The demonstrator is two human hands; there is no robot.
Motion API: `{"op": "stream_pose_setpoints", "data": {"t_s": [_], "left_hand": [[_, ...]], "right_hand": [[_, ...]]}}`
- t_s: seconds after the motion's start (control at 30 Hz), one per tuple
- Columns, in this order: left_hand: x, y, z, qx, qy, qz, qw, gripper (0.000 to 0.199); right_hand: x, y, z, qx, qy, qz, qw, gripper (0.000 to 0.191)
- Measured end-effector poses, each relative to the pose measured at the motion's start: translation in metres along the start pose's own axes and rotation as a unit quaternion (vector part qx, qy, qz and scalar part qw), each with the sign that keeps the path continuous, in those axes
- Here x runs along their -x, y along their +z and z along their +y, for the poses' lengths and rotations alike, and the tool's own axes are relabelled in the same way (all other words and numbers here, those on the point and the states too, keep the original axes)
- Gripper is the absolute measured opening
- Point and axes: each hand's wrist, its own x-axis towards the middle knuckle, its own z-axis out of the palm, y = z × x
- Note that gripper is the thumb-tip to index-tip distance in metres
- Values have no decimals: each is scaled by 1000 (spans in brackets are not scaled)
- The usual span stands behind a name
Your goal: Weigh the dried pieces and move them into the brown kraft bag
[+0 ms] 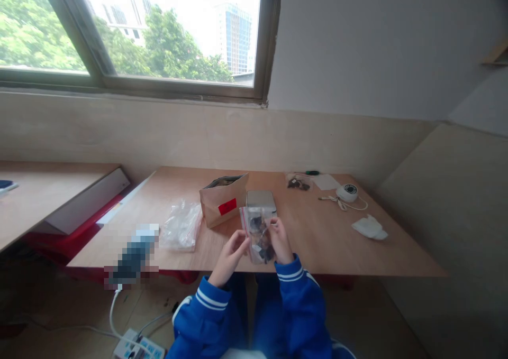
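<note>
A clear zip bag with dark pieces in it is held up near the table's front edge. My left hand pinches its left side, by the red-lined zip strip. On the right side, the fingers of my right hand are closed on the same bag. Just behind it lies a flat silver-grey box, partly hidden by the bag. A brown paper pouch with a red label stands upright to the left, its top open. Flat clear plastic bags lie left of the pouch.
A blurred phone-like object with a white cable is at the table's left front. At the right are another filled bag, a green-handled tool, a white dome camera with its cable, and a crumpled white tissue.
</note>
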Motion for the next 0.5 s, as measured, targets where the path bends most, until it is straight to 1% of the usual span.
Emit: {"op": "stream_pose_setpoints", "data": {"t_s": [0.03, 0.1, 0.17, 0.2, 0.23, 0.27, 0.33, 0.37, 0.4, 0.43, 0.5], "left_hand": [[1, -2, 1, 8, -5, -1, 1000, 31], [3, -5, 3, 23, -22, 15, 999, 33], [4, -4, 2, 36, -46, 34, 998, 37], [5, -3, 1, 43, -59, 38, 997, 39], [5, -2, -1, 52, -73, 39, 995, 41], [4, 0, -2, 64, -85, 41, 994, 42], [2, 2, -5, 95, -94, 62, 989, 44], [1, 2, -7, 110, -90, 84, 986, 45], [1, 3, -8, 123, -80, 108, 983, 45], [0, 2, -9, 132, -69, 130, 980, 44], [-1, 2, -11, 137, -50, 156, 977, 41]], "right_hand": [[0, 2, 6, 5, 6, 8, 1000, 49], [0, 5, 16, 32, -12, 64, 997, 46], [2, 9, 21, 78, -65, 136, 985, 42], [5, 11, 21, 106, -95, 151, 978, 39], [7, 14, 20, 133, -117, 135, 975, 35], [11, 16, 18, 158, -129, 90, 975, 31], [19, 20, 13, 196, -130, -39, 971, 25], [22, 22, 11, 207, -125, -95, 966, 23], [26, 23, 9, 214, -121, -131, 961, 22], [28, 24, 8, 216, -118, -150, 958, 22], [32, 25, 7, 212, -112, -157, 958, 22]]}}
